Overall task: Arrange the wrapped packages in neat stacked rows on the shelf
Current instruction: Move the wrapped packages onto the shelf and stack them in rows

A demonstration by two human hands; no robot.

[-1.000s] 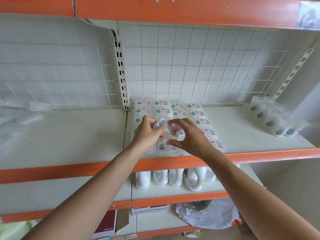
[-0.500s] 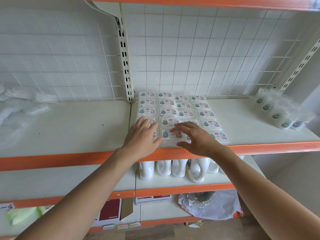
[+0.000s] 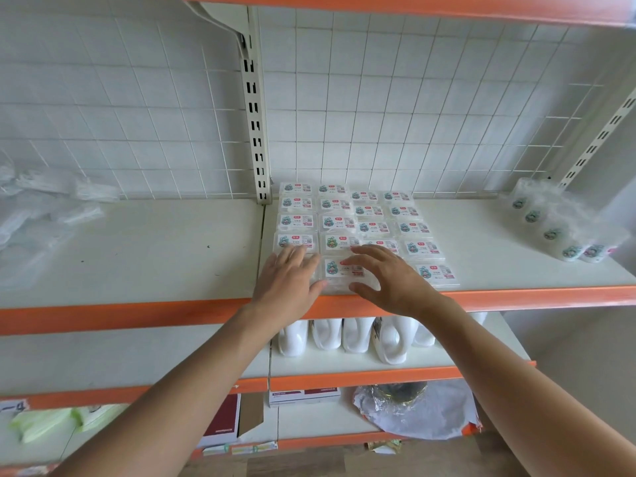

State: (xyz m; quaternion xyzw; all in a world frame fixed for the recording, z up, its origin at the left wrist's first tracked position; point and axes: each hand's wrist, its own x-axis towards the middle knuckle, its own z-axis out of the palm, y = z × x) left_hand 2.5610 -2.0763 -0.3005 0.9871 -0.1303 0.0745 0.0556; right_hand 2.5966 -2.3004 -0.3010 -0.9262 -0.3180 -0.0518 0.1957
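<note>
Left hand [image 3: 287, 280] and right hand [image 3: 390, 282], each grip apart and flat, press the front wrapped packages [image 3: 344, 268] on the shelf [image 3: 481, 256] | Risk: an uneven push could slide slick wrap over the orange edge [image 3: 137, 313] | White wire-grid back panel [image 3: 413, 98], white jugs [image 3: 354, 333] below

One head-worn wide-angle view faces forward and slightly down, near the shelf [image 3: 155, 256], with the packages [image 3: 347, 218] ahead at twelve o'clock.
</note>
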